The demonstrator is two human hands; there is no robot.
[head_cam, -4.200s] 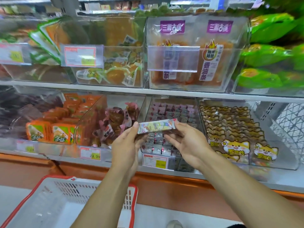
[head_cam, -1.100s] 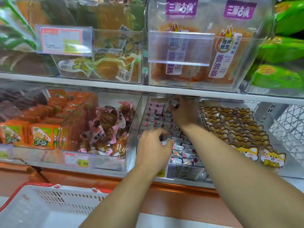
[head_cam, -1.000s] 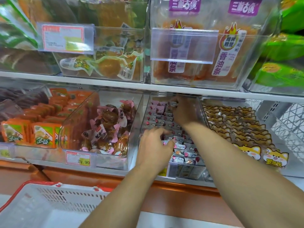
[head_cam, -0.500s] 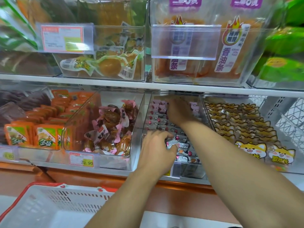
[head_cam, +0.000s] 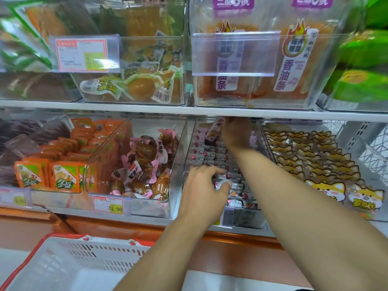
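- Restocking: right hand [head_cam: 236,134] pinches snack bar [head_cam: 213,133]; slot it squarely into bin [head_cam: 247,219].
- Left hand [head_cam: 204,193]: fingers bent on front packets [head_cam: 236,186], grip unclear; steady them.

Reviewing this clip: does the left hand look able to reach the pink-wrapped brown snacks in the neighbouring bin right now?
Probably yes. The left hand is over the small packets just right of that open-topped clear bin; only bin walls stand between, and nothing covers the pink-wrapped brown snacks.

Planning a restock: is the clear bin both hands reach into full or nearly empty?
Well stocked: rows of packets fill the bin front to back; the right hand holds one packet at the back.
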